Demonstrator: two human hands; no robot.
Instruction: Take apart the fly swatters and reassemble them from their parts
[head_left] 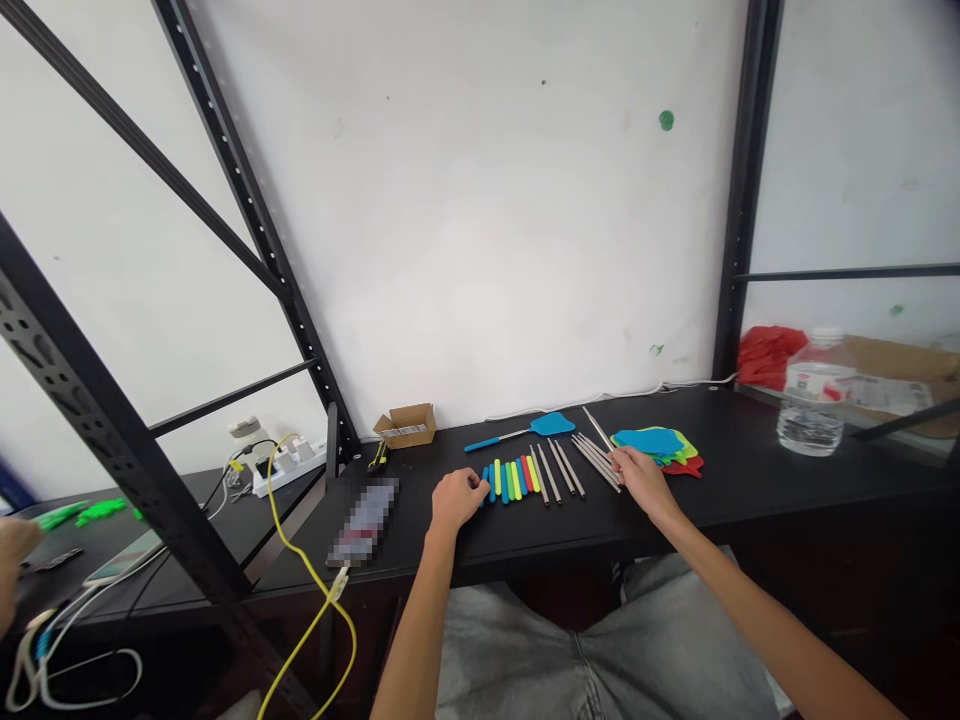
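My right hand (641,482) is closed around the lower end of a thin metal rod (597,427), which slants up and left from my fingers. Curled on the desk, my left hand (456,498) has its fingertips on the blue handle (485,474) at the left end of a row. Several blue, yellow, green and red handles (516,480) lie side by side there. More metal rods (566,468) rest between the row and my right hand. Beyond them lies what looks like a blue fly swatter (553,424). Flat blue, yellow-green and red swatter heads (651,442) are piled beside my right hand.
A small open cardboard box (406,426), a yellow-black cutter (379,459) and a phone (363,522) with a yellow cable lie left. A water bottle (814,395) and red bag (769,356) stand right. Another person's hand (16,545) shows far left, beyond black shelf posts.
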